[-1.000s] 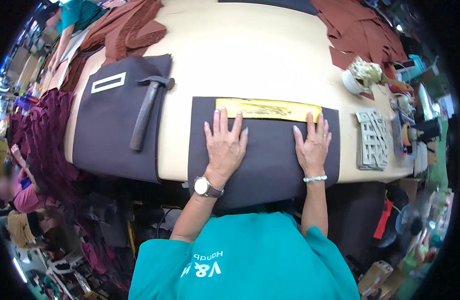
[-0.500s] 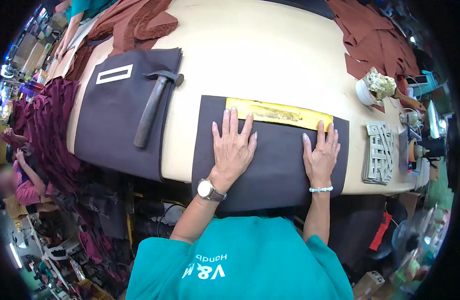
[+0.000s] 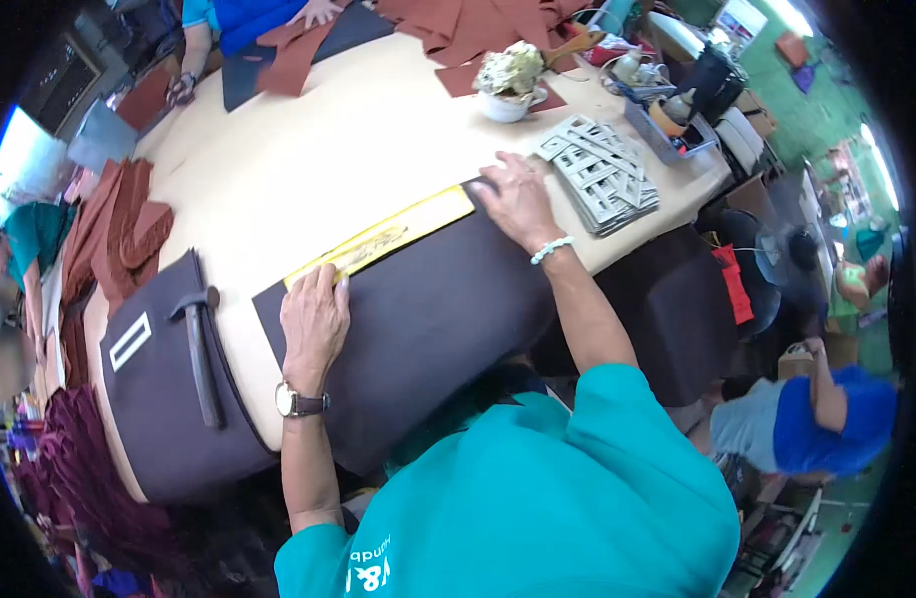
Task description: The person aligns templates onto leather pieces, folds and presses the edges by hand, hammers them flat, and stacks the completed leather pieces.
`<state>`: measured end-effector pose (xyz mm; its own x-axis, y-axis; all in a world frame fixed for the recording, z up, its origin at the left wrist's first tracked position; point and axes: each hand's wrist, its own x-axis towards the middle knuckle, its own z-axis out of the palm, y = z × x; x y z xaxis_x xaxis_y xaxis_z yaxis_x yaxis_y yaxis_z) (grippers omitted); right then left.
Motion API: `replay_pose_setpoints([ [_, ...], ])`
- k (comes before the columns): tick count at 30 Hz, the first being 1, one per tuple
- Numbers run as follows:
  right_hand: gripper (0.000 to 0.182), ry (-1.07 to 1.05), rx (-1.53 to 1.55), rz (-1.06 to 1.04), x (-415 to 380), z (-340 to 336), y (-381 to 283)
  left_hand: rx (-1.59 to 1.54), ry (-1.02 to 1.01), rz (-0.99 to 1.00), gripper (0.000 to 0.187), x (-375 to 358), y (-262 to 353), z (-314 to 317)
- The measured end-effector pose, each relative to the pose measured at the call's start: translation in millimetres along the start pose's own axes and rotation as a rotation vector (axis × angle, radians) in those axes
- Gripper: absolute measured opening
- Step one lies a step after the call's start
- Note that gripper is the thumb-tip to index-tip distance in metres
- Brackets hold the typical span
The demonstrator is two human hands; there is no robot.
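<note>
A dark sheet of leather-like material (image 3: 428, 289) lies on the table in front of me, with a yellow strip (image 3: 418, 221) along its far edge. My left hand (image 3: 316, 324) rests with extended fingers on the left end of the strip. Beyond the strip's right end, my right hand (image 3: 518, 199) is over the sheet's far right corner, fingers apart and slightly blurred; I see nothing held in it. Close to this hand is a pile of pale rectangular frames (image 3: 603, 174).
At left, a hammer (image 3: 201, 359) and one pale frame (image 3: 131, 342) lie on folded dark material (image 3: 169, 419). A white cup (image 3: 508, 105) holding a lumpy yellowish mass stands at the back. Brown pieces (image 3: 468, 35) lie farther off, near another person's hand (image 3: 316, 12).
My view has swung to the right. My right hand has left the yellow strip and shifted right, towards the pale frames. The left hand stays at the strip's left end.
</note>
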<state>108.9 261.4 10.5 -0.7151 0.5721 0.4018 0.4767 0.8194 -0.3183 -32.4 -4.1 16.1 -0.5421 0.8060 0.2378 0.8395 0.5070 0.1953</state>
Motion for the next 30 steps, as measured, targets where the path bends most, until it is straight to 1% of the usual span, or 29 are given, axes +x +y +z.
replay_pose_setpoints([
  [2,0.023,0.149,-0.078,0.042,3.3,-12.2,42.4,0.018,0.010,0.028,0.017,0.1,3.9,-0.9],
  [4,0.023,0.231,-0.140,0.169,4.8,-31.3,86.6,0.071,-0.004,0.059,0.019,0.1,2.8,1.9],
  [6,0.023,0.303,-0.212,0.253,0.3,-49.6,136.4,0.093,-0.028,0.062,0.020,1.9,4.6,0.7],
  [9,0.028,0.295,-0.308,0.407,-10.0,-71.4,183.1,0.122,-0.043,0.060,0.021,5.3,3.4,2.5],
  [12,0.034,0.142,-0.319,0.532,-15.7,-85.5,199.2,0.117,-0.040,0.053,0.022,6.4,5.4,2.1],
  [13,0.040,0.017,-0.316,0.622,-15.0,-89.1,200.8,0.117,-0.031,0.056,0.021,6.5,3.8,3.9],
  [16,0.044,-0.008,-0.278,0.548,-19.2,-88.0,212.4,0.118,-0.016,0.053,0.020,5.9,5.4,3.9],
  [19,0.043,0.035,-0.244,0.523,-15.6,-95.7,213.7,0.122,-0.010,0.039,0.021,6.1,6.6,3.4],
  [22,0.037,0.084,-0.077,0.494,-8.7,-103.5,218.8,0.120,-0.023,0.028,0.022,7.3,7.6,3.1],
  [25,0.026,0.079,0.234,0.452,-4.6,-103.3,234.6,0.107,-0.042,0.014,0.024,7.7,8.9,1.0],
  [30,0.014,0.180,0.786,0.529,-14.4,-119.1,198.6,0.065,-0.029,0.008,0.022,10.9,8.5,0.7],
])
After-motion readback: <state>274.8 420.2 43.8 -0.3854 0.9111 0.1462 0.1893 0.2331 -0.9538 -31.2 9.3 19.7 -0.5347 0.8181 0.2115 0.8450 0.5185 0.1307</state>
